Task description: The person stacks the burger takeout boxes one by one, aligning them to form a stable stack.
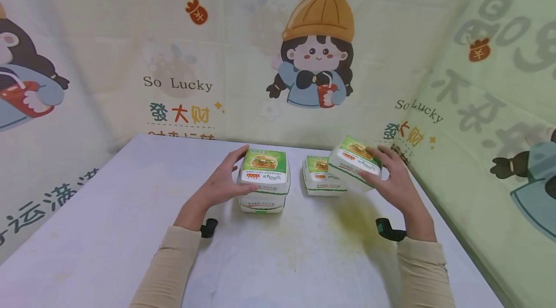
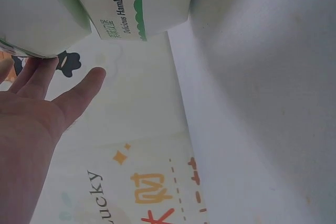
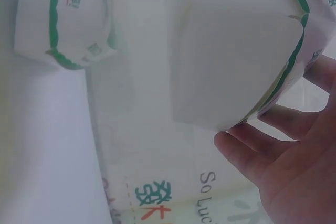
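On the left, two white-and-green burger boxes are stacked; the upper box (image 1: 264, 165) has a burger picture on its lid and sits on the lower box (image 1: 262, 203). My left hand (image 1: 223, 180) grips the upper box from its left side, thumb along the front and fingers toward the back. Raised and tilted, another burger box (image 1: 347, 165) is held by my right hand (image 1: 391, 175), with the thumb in front and fingers over the right side. Behind and left of it, a fourth-looking matching box (image 1: 323, 187) rests on the table, its right part hidden by the raised one.
The white table (image 1: 278, 269) has yellowish stains in front of the boxes. A printed cloth (image 1: 243, 57) with cartoon figures and lettering hangs behind the table and along both sides. Each wrist wears a black camera mount (image 1: 391, 231).
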`<state>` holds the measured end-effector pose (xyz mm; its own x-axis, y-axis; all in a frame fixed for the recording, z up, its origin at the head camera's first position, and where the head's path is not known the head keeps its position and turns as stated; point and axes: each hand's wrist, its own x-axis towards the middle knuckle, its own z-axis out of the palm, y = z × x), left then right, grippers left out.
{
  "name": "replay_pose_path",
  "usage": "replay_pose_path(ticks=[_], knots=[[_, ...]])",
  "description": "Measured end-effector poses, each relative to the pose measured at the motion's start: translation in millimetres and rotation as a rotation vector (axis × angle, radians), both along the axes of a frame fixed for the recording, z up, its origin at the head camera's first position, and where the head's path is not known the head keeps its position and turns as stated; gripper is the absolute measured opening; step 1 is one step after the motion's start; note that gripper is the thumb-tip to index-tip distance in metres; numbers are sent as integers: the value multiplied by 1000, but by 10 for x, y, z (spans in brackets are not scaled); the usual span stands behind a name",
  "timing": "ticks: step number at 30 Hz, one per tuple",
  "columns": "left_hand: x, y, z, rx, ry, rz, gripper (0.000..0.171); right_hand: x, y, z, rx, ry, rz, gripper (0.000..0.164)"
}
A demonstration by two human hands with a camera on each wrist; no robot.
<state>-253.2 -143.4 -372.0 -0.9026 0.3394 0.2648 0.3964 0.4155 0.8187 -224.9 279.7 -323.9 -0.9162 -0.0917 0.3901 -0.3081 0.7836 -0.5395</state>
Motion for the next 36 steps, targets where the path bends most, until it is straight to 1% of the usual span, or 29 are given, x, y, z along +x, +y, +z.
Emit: replay_pose_path(ticks=[5, 18, 24, 29, 36], knots=[[8, 8, 8, -2, -1, 0, 106, -1, -81, 45, -3, 17, 26, 65], [6, 4, 1, 3, 2, -4, 108, 10, -246, 118, 46, 5, 53, 66], [-3, 17, -5, 1, 12, -13, 108, 24, -331, 178, 51, 19, 68, 66], [-4, 2, -25, -10, 13, 1, 109, 20, -418, 199, 58, 18, 102, 66], [-8, -4, -26, -7, 14, 0, 109, 8, -505, 212, 60, 35, 134, 64]])
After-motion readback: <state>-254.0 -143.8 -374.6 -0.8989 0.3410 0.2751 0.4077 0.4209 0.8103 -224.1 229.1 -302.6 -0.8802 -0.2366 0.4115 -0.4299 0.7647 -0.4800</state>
